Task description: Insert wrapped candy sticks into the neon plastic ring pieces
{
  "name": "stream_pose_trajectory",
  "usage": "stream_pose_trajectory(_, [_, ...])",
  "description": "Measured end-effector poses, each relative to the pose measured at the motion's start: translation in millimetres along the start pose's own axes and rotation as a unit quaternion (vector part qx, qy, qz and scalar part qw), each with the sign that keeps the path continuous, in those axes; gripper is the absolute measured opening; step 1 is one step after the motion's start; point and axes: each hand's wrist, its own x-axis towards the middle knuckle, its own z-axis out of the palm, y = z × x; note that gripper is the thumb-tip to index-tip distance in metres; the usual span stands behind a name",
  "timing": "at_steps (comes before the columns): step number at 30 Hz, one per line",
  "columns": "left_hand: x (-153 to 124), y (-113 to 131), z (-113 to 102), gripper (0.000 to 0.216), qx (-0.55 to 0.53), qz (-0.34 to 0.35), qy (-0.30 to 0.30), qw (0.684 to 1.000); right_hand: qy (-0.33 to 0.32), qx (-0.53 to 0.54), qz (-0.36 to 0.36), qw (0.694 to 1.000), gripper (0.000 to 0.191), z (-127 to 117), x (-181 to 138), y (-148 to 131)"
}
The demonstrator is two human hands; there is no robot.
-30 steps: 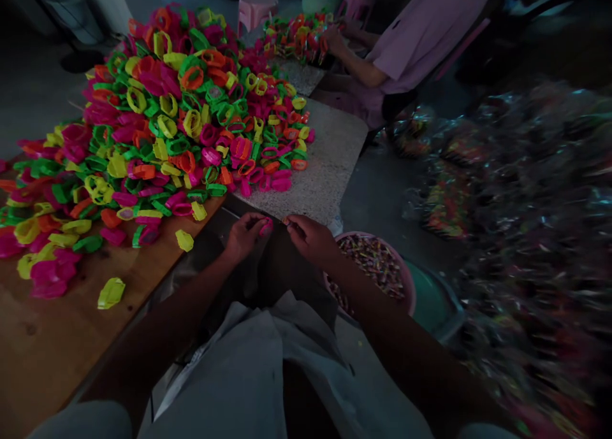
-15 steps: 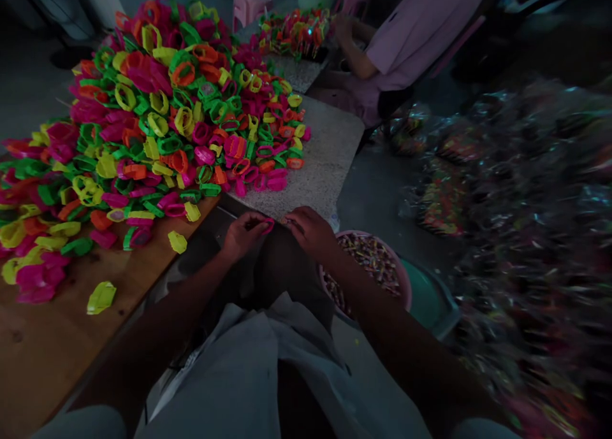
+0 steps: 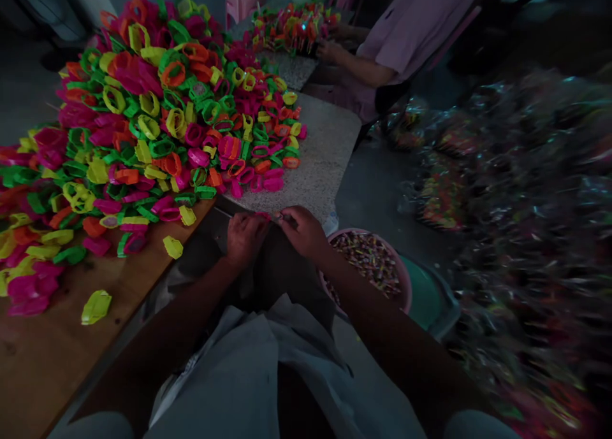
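Note:
My left hand and my right hand meet just below the table's near edge, above my lap. The left hand's fingers are curled round a small pink plastic ring. The right hand pinches a tiny piece against that ring; it is too small to name. A big heap of pink, green, yellow and orange plastic rings covers the table to the upper left. A pink basin holding many small multicoloured pieces sits on the floor just right of my right forearm.
A wooden board joins a speckled stone tabletop. Loose yellow pieces lie on the wood. A person in a lilac top works at a second heap at the back. Clear bags of filled goods crowd the right.
My two hands have drawn together; the pink ring, clearly visible before at the left fingertips, is now mostly covered. The view has drifted slightly down and right.

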Motion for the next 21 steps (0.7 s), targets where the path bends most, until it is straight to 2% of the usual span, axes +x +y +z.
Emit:
stream_pose_trajectory(4, [-2, 7, 2, 0.017, 0.025, 0.025, -0.035, 0.999, 0.0, -0.007, 0.034, 0.999, 0.018, 18, 12, -8])
stream_pose_trajectory(10, [-7, -1, 5, 0.024, -0.044, 0.084, -0.073, 0.993, -0.022, -0.075, 0.044, 0.996, 0.017, 30, 19, -12])
stream_pose_trajectory(13, [-8, 0, 5, 0.022, -0.051, 0.055, -0.07, 0.995, -0.02, -0.065, 0.025, 0.997, 0.017, 25, 18, -10])
stream_pose_trajectory(15, [-9, 4, 2, 0.018, -0.047, 0.007, -0.036, 0.998, 0.005, -0.005, 0.049, 0.999, 0.015, 20, 15, -9])
stream_pose_trajectory(17, [-9, 10, -3, 0.015, -0.04, -0.029, 0.017, 0.999, 0.036, 0.098, 0.109, 0.988, 0.016, 16, 11, -10])
stream_pose_trajectory(19, [-8, 14, -8, 0.02, -0.028, -0.035, 0.055, 0.997, 0.032, 0.219, 0.171, 0.96, 0.028, 15, 6, -14])
stream_pose_trajectory(21, [-8, 18, -10, 0.027, -0.017, -0.02, 0.057, 0.998, 0.006, 0.306, 0.2, 0.931, 0.037, 18, 2, -20])
